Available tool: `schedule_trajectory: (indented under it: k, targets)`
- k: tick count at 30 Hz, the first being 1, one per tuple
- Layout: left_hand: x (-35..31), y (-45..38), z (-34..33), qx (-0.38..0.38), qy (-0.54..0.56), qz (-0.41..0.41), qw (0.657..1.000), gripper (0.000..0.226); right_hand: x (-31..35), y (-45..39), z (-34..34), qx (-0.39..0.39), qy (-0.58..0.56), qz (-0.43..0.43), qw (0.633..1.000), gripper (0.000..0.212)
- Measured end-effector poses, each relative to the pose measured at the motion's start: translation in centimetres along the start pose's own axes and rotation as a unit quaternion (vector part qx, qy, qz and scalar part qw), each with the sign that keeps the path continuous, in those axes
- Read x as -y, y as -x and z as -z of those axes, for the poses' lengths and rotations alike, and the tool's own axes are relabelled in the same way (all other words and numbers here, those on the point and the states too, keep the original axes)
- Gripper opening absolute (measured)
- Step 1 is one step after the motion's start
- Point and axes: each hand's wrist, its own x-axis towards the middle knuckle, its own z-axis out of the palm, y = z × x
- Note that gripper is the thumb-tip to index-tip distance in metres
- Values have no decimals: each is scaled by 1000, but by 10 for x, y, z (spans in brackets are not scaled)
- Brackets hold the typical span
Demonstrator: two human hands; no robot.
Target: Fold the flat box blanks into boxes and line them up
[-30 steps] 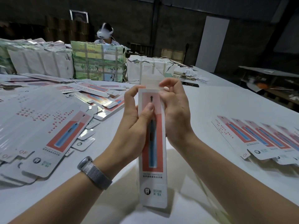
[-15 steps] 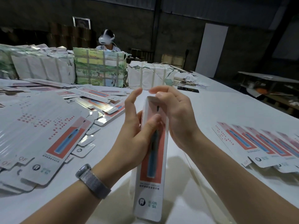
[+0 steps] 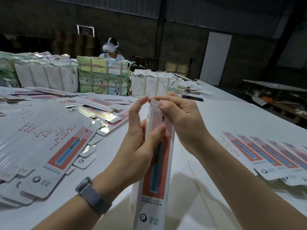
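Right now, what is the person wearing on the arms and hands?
Both forearms are bare, with no sleeves in view and no gloves. The left wrist carries a watch with a grey woven mesh band. The right hand shows no ring or band.

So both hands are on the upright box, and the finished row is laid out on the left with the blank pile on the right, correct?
Sides are swapped. The head view shows both hands, left and right, on the box, but the row lies right and the pile left.

Glossy printed card box (image 3: 156, 163), woven metal-mesh watch strap (image 3: 94, 196), matt white tabletop (image 3: 232, 123).
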Motion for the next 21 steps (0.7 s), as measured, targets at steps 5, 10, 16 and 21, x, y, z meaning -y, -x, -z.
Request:
schedule_trajectory:
  k: [5,10,16,21]
  targets:
    - [-3,-1,2,14,-29,-2,999,64,5,-1,9,56,18,-13,998,26]
    - [-7,0,3,9,-21,20,1000,59,2,2,11,83,71,39,993,27]
    - [-10,-2,3,19,15,55,998,57,0,1,17,69,176,103,977,29]
    - [-9,-3,5,23,35,61,997,55,-1,0,20,95,200,122,967,28]
